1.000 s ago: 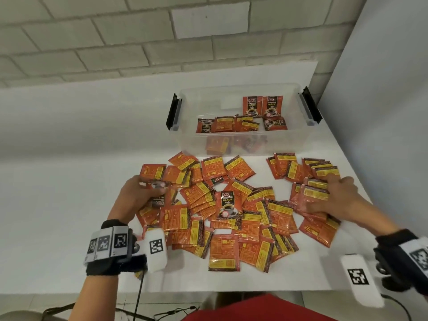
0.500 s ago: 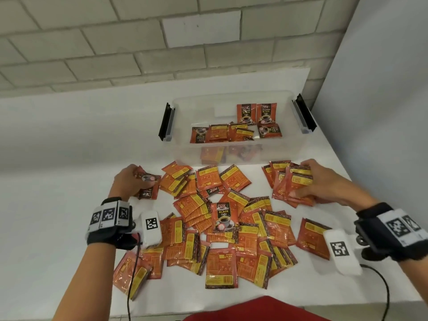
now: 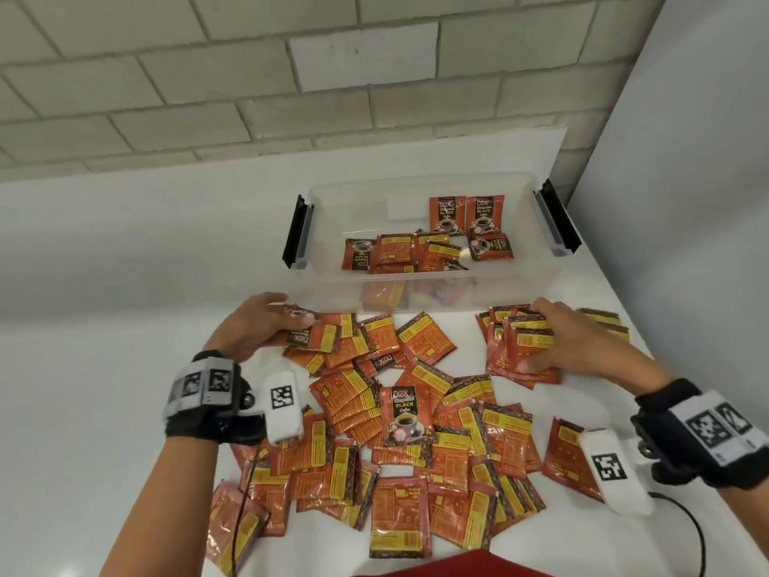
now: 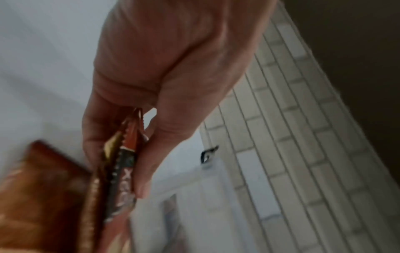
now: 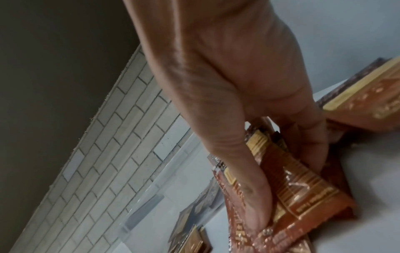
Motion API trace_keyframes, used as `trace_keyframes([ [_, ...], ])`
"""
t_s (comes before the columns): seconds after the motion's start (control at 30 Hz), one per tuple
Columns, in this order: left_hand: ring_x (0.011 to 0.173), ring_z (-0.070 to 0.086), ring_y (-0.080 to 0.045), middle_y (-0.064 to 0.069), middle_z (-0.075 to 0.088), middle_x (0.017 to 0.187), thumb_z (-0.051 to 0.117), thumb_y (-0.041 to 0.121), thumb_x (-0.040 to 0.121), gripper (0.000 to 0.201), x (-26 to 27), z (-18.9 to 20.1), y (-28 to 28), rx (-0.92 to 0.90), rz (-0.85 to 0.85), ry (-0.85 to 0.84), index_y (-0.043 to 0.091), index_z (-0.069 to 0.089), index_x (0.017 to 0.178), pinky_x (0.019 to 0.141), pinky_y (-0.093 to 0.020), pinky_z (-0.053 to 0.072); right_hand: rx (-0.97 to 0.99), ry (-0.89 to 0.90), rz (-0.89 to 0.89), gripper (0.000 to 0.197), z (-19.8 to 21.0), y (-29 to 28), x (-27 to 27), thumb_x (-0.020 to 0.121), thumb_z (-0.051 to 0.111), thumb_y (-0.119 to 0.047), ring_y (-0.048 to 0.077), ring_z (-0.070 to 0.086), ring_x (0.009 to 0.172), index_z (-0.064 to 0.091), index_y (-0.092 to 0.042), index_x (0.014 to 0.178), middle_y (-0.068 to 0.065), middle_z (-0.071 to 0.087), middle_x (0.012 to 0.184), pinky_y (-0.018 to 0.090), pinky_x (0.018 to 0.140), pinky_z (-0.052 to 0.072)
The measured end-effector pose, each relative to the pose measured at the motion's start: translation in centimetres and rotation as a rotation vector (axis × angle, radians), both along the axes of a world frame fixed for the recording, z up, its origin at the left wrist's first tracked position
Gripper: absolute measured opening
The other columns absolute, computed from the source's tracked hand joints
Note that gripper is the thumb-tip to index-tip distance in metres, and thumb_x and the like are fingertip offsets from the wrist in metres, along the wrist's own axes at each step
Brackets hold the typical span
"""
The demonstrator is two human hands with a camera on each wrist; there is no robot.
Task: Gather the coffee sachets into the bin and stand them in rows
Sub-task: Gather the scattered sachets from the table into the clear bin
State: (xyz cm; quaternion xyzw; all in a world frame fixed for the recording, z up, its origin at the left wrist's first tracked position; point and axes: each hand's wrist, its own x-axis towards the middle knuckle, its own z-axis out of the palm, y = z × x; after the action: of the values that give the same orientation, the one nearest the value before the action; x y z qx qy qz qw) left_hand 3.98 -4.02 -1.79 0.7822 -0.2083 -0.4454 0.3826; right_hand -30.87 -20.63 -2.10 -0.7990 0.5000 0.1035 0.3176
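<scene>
A clear plastic bin point(image 3: 328, 260) with black side latches stands at the back of the white table; several red-and-orange coffee sachets point(image 3: 399, 254) lie in it and two stand against its far wall. Many more sachets point(image 3: 416, 443) are strewn in front of it. My left hand point(image 3: 266, 322) pinches a small stack of sachets point(image 4: 121, 171) between thumb and fingers, at the pile's left, just before the bin. My right hand point(image 3: 557, 343) grips a fanned bunch of sachets point(image 3: 512, 351) at the right, thumb on top point(image 5: 249, 188).
A grey panel point(image 3: 686, 181) rises along the table's right edge, close to the right hand. A brick wall point(image 3: 249, 77) stands behind the table. A black cable point(image 3: 699, 530) loops off the near right edge. Bare tabletop point(image 3: 104, 326) stretches to the left.
Both hands have moved forward toward the bin with their sachets. The right hand has gathered a thicker bunch; the left has drawn its stack in from the pile's left edge.
</scene>
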Motion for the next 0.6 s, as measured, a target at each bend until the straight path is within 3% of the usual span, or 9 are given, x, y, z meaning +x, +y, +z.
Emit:
trace_keyframes([
  [0.1,0.085,0.062,-0.014,-0.009,0.061,0.11,0.079,0.011,0.076,0.077,-0.8,-1.3,-1.1,0.045,-0.016,-0.059,0.005,0.039,0.142,0.066,-0.023,0.048,0.031,-0.066,-0.011,0.066,-0.2,0.2,0.0,0.072,0.083,-0.025,0.012,0.053,0.092,0.036,-0.024,0.12,-0.004,0.053,0.105,0.018,0.065,0.041],
  [0.23,0.077,0.063,-0.014,-0.01,0.064,0.103,0.082,0.01,0.073,0.073,-2.1,-1.7,-1.8,0.085,0.002,-0.084,0.011,0.044,0.136,0.06,-0.024,0.047,0.092,-0.125,-0.039,0.073,-0.3,0.3,0.2,0.074,0.081,-0.019,0.006,0.054,0.087,0.031,-0.026,0.126,-0.006,0.052,0.101,0.016,0.06,0.04],
  [0.3,0.071,0.066,-0.016,-0.009,0.068,0.091,0.082,0.01,0.072,0.056,-2.3,-1.7,-1.9,0.106,-0.014,-0.106,0.006,0.055,0.121,0.058,-0.026,0.05,0.105,-0.159,-0.043,0.07,-0.2,0.5,0.4,0.074,0.081,-0.018,0.001,0.053,0.082,0.031,-0.028,0.122,-0.009,0.053,0.097,0.013,0.058,0.038],
  [0.33,0.068,0.068,-0.017,-0.009,0.071,0.082,0.083,0.011,0.072,0.046,-2.3,-1.7,-1.9,0.119,-0.039,-0.126,0.0,0.062,0.112,0.059,-0.027,0.052,0.11,-0.177,-0.046,0.069,-0.1,0.5,0.5,0.074,0.081,-0.017,0.0,0.054,0.081,0.032,-0.028,0.12,-0.01,0.054,0.096,0.013,0.057,0.039],
  [0.43,0.062,0.069,-0.018,-0.007,0.073,0.068,0.084,0.014,0.071,0.029,-2.4,-1.7,-1.7,0.169,-0.103,-0.173,0.001,0.071,0.094,0.058,-0.026,0.053,0.132,-0.241,-0.059,0.063,0.3,0.6,0.6,0.073,0.082,-0.015,0.003,0.058,0.083,0.038,-0.025,0.117,-0.007,0.058,0.097,0.016,0.06,0.043],
  [0.6,0.065,0.069,-0.019,-0.01,0.074,0.075,0.083,0.014,0.072,0.027,-2.6,-1.5,-1.1,0.183,-0.137,-0.162,0.003,0.071,0.093,0.056,-0.025,0.051,0.175,-0.351,-0.039,0.055,2.7,0.5,0.7,0.071,0.083,-0.015,0.011,0.065,0.087,0.045,-0.029,0.108,-0.002,0.066,0.099,0.026,0.071,0.053],
])
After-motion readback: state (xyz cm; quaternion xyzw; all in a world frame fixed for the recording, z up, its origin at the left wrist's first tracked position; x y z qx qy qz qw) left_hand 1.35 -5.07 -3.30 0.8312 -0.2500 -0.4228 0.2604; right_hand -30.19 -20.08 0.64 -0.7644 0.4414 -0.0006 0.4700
